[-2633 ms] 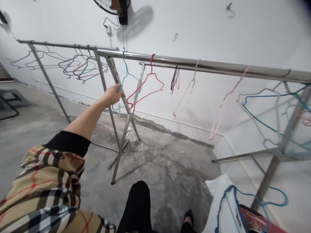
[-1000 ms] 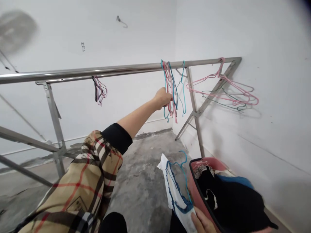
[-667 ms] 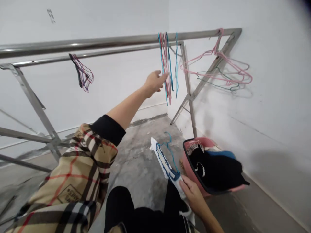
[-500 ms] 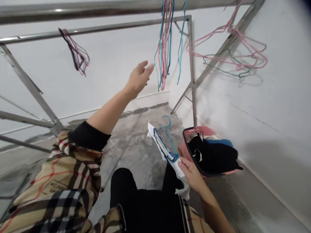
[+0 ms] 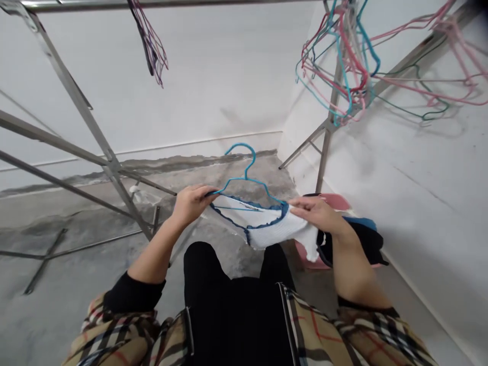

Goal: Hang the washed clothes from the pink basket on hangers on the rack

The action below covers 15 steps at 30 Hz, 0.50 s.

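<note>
Now left fingers [image 5: 199,192] pinch the hanger [image 5: 246,178], right fingers [image 5: 304,204] the garment's [image 5: 276,230] edge, clear of the rail [image 5: 76,5].

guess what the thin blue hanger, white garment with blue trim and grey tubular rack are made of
Thin blue hanger: probably plastic-coated wire, slim and smooth with even colour. White garment with blue trim: apparently soft knit, matte, faintly ribbed; fibre unclear. Grey tubular rack: likely metal, with a shiny grey sheen.

- White walls [image 5: 229,71] meeting in a corner
- Grey concrete floor [image 5: 86,274], rough along the back wall
- Metal rack [image 5: 112,165] standing on crossed legs
- Faint shadows [image 5: 232,117] on the walls
</note>
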### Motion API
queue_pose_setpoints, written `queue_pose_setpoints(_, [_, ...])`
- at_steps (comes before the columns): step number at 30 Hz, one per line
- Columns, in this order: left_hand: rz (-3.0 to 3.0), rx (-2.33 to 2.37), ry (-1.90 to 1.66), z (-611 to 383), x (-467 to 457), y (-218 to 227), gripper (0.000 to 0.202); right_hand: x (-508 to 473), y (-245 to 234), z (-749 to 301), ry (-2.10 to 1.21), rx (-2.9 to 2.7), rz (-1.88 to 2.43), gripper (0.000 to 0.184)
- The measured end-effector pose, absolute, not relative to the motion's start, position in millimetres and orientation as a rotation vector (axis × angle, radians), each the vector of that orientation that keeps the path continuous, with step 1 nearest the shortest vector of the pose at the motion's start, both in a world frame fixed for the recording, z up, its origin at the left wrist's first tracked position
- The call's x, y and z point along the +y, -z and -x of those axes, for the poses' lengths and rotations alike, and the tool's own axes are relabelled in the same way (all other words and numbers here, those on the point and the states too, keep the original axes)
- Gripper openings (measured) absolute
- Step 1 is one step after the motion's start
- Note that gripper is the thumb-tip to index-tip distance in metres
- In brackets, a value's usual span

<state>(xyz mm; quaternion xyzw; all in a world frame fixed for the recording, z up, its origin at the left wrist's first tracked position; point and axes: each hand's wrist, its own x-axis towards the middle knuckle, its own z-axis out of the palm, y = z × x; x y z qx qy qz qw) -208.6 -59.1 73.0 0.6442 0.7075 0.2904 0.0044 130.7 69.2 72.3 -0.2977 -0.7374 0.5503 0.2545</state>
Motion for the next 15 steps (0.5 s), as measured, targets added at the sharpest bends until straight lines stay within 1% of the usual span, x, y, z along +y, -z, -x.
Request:
queue_pose_setpoints(3, [-1.885,2.503,-0.981,207.7,-93.3,-66.0,0.032,74.7,-66.2,-96.9,-0.989,-1.872,0.912,0.043])
queue_pose_setpoints(5, [-1.809,2.67,-0.973,202.1,-111.8,-62.5,0.032,63.2,-51.5,-72.0,-0.662,-1.741,0.96,0.044])
queue_pose_setpoints(7, [-1.767,2.769,-0.975,196.8,-125.9,-58.6,0.031,42.2,-31.4,-46.4,-0.43,-1.705,0.972,0.047])
queue_pose_setpoints(9, [-1.738,2.83,-0.998,192.9,-135.6,-53.6,0.029,20.8,-9.6,-21.7,-0.29,-1.767,1.002,0.059])
queue_pose_setpoints(11, [-1.713,2.857,-1.02,189.8,-142.1,-47.7,0.028,8.3,9.9,-1.0,-0.217,-1.818,1.092,0.074])
queue_pose_setpoints(12, [-1.705,2.859,-1.028,188.3,-144.5,-44.5,0.027,7.0,17.9,6.7,-0.2,-1.814,1.147,0.077])
queue_pose_setpoints(13, [-1.7,2.853,-1.033,187.0,-146.5,-41.5,0.027,8.9,24.6,12.1,-0.196,-1.798,1.194,0.077])
queue_pose_setpoints(15, [-1.697,2.842,-1.035,185.6,-150.0,-35.5,0.027,19.9,33.9,15.6,-0.237,-1.771,1.216,0.069])
